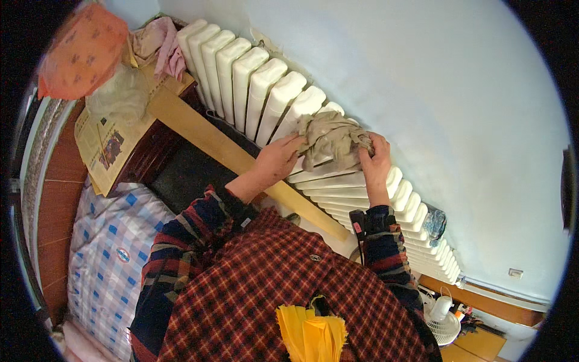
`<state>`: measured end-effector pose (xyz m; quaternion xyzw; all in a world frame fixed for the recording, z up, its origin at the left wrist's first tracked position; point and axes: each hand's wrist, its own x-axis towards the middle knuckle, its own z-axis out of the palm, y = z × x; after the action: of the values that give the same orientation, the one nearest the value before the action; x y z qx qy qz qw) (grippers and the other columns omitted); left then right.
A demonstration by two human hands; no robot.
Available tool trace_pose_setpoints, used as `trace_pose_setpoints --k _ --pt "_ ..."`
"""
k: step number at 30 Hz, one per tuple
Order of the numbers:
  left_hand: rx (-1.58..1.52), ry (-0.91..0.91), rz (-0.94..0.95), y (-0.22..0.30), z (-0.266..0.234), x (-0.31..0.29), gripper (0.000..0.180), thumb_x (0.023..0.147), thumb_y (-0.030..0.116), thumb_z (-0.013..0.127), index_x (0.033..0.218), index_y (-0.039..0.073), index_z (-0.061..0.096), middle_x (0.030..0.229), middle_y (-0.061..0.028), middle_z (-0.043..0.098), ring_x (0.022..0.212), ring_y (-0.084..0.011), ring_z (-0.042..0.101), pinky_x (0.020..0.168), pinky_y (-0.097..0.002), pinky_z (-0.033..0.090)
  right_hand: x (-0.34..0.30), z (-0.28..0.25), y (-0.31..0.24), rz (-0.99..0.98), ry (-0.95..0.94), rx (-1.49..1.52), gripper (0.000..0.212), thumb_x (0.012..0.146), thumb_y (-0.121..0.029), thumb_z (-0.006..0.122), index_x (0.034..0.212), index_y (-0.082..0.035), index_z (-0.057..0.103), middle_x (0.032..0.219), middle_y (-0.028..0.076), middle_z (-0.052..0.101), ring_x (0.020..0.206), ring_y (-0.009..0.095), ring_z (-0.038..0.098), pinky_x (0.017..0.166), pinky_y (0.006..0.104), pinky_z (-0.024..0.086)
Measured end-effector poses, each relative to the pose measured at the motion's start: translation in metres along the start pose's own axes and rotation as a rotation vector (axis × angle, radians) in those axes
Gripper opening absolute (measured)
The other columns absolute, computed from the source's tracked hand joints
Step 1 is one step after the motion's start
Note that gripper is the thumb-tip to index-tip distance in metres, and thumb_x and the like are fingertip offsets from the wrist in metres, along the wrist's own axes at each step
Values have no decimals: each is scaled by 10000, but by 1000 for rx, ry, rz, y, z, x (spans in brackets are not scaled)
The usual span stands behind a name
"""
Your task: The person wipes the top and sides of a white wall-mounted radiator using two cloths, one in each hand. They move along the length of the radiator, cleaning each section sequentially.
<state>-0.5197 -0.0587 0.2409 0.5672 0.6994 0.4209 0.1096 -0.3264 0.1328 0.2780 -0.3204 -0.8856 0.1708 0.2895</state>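
Observation:
A crumpled grey-brown cloth (330,137) is stretched between my two hands, over the top of a long white radiator (265,81). My left hand (278,158) grips the cloth's left edge, its fingers closed on the fabric. On the other side, my right hand (377,161) pinches the right edge, thumb toward me. The cloth hides several radiator sections beneath it; whether it touches them I cannot tell.
A wooden board (205,133) runs along the radiator's front. Newspaper (114,145), a clear plastic bag (117,96) and an orange bag (84,51) lie at the left. A blue bundle (434,222) rests on the radiator's right part. A white fan (443,326) stands lower right.

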Motion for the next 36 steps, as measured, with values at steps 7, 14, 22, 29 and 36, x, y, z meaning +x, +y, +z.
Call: trace_pose_setpoints --k 7,14,22,29,36 --pt "306 66 349 31 26 51 486 799 111 581 1275 30 528 1284 -131 541 1294 -307 421 1061 -490 305 1 3 1 9 62 14 384 771 -146 633 1139 -43 606 1115 162 625 1050 355 550 917 424 450" --pt "386 -40 360 37 33 59 487 748 98 579 1228 21 552 1150 -110 568 1198 -287 463 1011 -439 327 0 2 -1 31 62 -2 365 733 -122 644 1093 -58 624 1055 146 636 1000 351 566 898 418 459" --pt "87 -144 111 41 17 15 307 807 95 544 1108 124 598 986 -111 611 949 -323 593 771 -445 488 -5 -3 -2 -29 64 99 323 743 -49 617 1065 -52 633 1006 131 619 906 277 604 819 339 498" --pt "243 66 248 50 22 95 305 823 109 530 1117 94 611 1020 -100 641 1051 -271 563 898 -452 422 -6 1 8 274 125 327 349 742 -52 632 1090 -27 620 1036 146 629 948 303 615 849 351 492" --pt "496 -96 293 51 42 105 339 804 131 554 1125 37 606 1000 -100 657 1089 -268 522 987 -476 340 -9 2 12 293 122 355 364 764 -86 632 1121 -13 612 1042 161 633 930 298 619 849 349 490"
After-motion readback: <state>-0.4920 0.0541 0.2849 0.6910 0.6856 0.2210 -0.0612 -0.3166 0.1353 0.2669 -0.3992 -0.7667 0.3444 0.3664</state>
